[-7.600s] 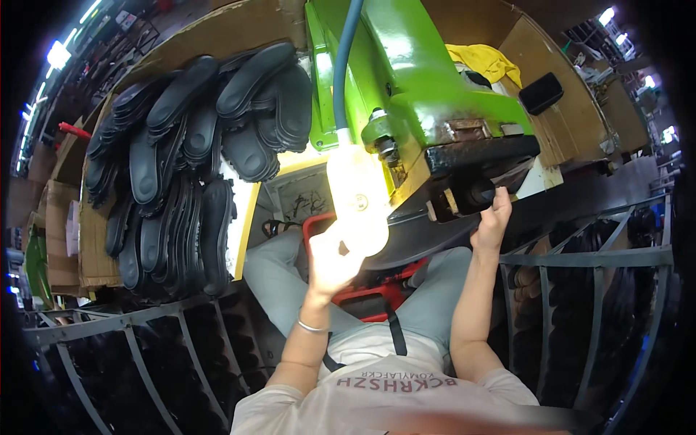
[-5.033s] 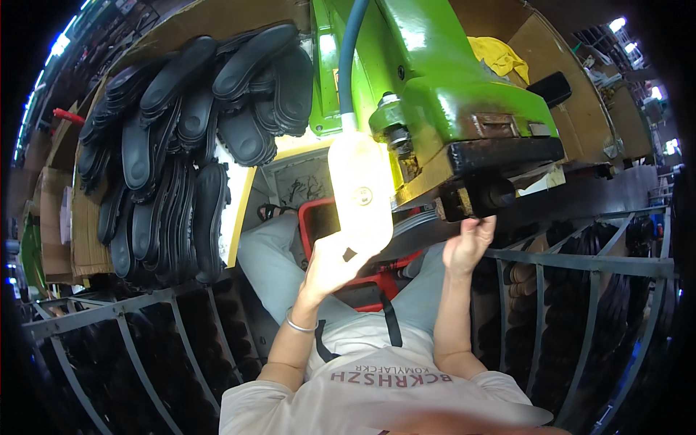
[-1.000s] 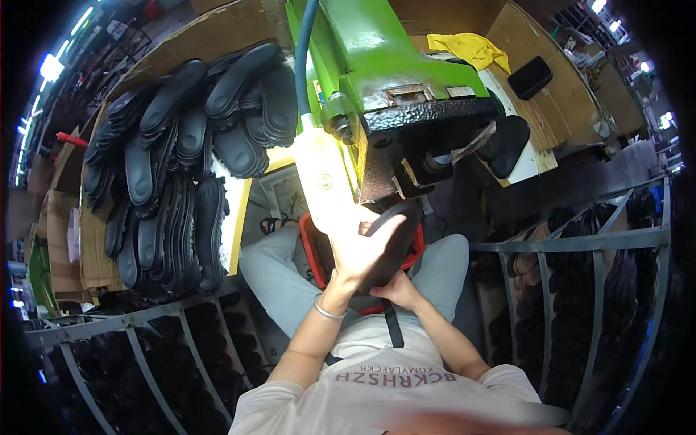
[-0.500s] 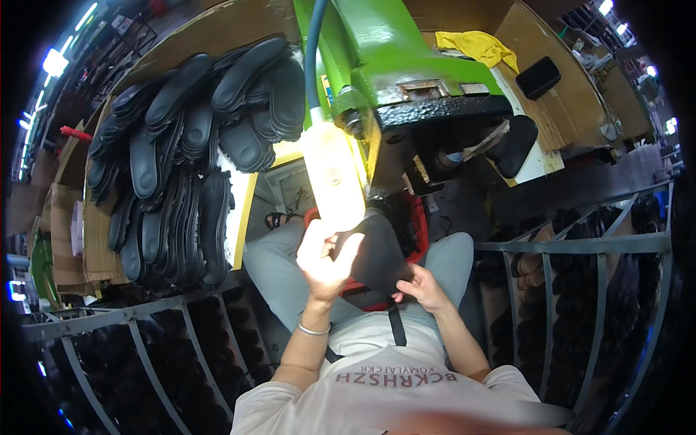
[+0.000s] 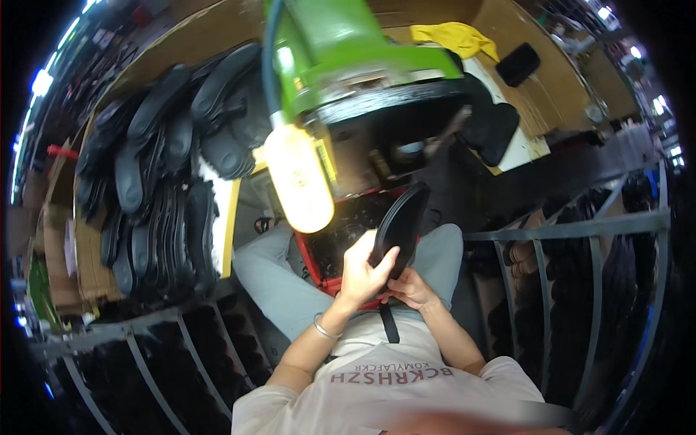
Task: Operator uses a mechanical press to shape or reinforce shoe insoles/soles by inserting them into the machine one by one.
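Note:
A black shoe sole (image 5: 403, 225) stands tilted, nearly edge-on, above my lap. My left hand (image 5: 366, 270) grips its left side, with the thumb across the near face. At its lower end, the fingers of my right hand (image 5: 412, 288) are closed on the sole's edge; part of them is hidden behind it. Just beyond my left hand hangs a lit, elongated work lamp (image 5: 301, 181) on a blue-grey cable. Under the sole, between my knees, is a red crate (image 5: 310, 264) with dark pieces inside.
A green machine (image 5: 341, 43) with a black lower head stands ahead. Several black soles (image 5: 156, 217) lie stacked at the left by cardboard. Metal racks (image 5: 565, 235) with dark items flank me. A yellow cloth (image 5: 457, 38) and dark pads (image 5: 518, 64) lie at the far right.
The sole has turned from showing its broad face to nearly edge-on and shifted right. My left hand has moved right, away from the lamp. The whole view has shifted slightly.

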A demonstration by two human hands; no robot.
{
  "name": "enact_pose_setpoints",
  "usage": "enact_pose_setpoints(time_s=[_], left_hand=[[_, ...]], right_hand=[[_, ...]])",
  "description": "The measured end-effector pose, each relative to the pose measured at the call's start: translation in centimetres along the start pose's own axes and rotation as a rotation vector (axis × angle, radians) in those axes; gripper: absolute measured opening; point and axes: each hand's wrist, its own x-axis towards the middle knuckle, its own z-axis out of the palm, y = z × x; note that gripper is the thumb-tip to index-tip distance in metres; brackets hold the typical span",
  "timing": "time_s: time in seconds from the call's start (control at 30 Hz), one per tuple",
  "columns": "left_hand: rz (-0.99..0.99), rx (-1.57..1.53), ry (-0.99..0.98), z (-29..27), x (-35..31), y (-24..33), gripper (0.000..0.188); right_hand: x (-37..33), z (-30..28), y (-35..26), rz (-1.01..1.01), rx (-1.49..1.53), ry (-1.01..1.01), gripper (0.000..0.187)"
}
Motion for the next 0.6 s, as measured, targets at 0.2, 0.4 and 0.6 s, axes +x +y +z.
enact_pose_setpoints(time_s=[0.2, 0.4, 0.6], left_hand=[[0.128, 0.122, -0.154, 3.9, -1.0, -0.7, 0.031], [-0.246, 0.079, -0.403, 4.3, -1.7, -7.9, 0.024], [-0.366, 0.755, -0.883, 2.0, -4.4, -18.3, 0.034]], right_hand=[[-1.6, 0.0, -6.4, -0.511, 0.034, 0.284, 0.029], [-1.5, -3.2, -19.7, -1.086, -0.271, 0.676, 0.048], [2.7, -8.0, -26.7, -0.775, -0.447, 1.083, 0.071]])
